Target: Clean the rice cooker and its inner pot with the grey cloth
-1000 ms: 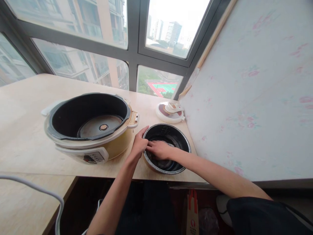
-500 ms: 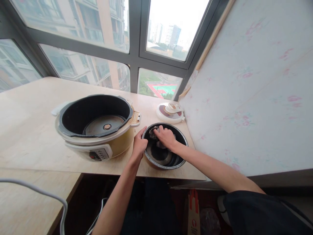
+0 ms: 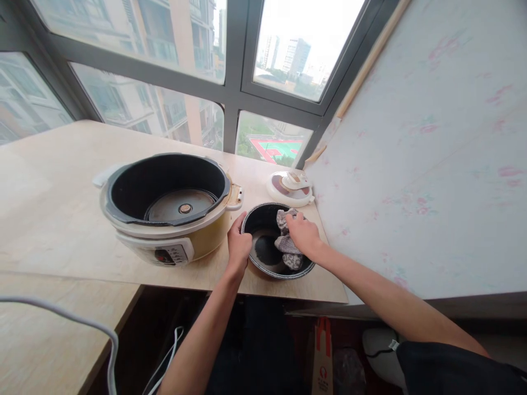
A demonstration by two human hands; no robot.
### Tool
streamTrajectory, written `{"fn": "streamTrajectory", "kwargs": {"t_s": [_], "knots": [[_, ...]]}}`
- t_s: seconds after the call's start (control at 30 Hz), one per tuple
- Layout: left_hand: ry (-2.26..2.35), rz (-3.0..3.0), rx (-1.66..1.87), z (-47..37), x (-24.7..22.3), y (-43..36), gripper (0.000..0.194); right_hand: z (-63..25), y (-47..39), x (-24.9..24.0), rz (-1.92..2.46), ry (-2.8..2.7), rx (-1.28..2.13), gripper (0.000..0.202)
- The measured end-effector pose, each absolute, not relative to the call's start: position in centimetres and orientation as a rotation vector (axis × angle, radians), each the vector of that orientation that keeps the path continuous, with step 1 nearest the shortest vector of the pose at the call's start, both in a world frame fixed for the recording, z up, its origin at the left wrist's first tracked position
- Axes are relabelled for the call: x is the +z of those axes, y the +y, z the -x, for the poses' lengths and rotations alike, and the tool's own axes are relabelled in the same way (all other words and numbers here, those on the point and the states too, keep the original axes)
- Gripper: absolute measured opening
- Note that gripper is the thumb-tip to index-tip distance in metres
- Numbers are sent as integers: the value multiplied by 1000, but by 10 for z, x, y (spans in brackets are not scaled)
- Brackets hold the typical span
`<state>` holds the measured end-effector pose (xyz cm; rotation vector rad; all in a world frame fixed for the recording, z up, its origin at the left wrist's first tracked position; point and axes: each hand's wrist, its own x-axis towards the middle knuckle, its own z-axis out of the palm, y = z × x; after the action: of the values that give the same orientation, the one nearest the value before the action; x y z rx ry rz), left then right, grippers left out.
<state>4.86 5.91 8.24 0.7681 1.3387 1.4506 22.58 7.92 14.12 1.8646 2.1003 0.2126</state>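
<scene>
A dark inner pot with a speckled rim stands at the front right of the wooden counter. My left hand grips its left rim, thumb over the edge. Inside the pot, against its right wall, my right hand is closed on a crumpled grey cloth, which hangs down toward the pot's bottom. Left of the pot is the cream and gold cooker body, open at the top, with a metal plate at its bottom. Behind the pot lies the white cooker lid.
The counter runs left along the windows. A patterned wall rises close on the right. A grey cable crosses the lower left. Below the counter are a paper bag and a plastic bag.
My right hand has moved with the cloth from the back left of the pot to its right side. My left hand keeps its hold. The view has shifted slightly.
</scene>
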Motion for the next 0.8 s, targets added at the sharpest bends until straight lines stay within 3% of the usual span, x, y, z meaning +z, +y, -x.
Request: {"fn": "streamTrajectory", "kwargs": {"t_s": [0.3,0.6,0.8], "knots": [[1359,-815,1432,-48,85,58,85,-239,102,138,-1396,2355,131,35],[1313,-883,1389,-45,89,63,81,-216,147,141,-500,2732,260,40],[1335,-872,1438,-48,88,62,80,-212,142,150,-721,2358,4,30]]}}
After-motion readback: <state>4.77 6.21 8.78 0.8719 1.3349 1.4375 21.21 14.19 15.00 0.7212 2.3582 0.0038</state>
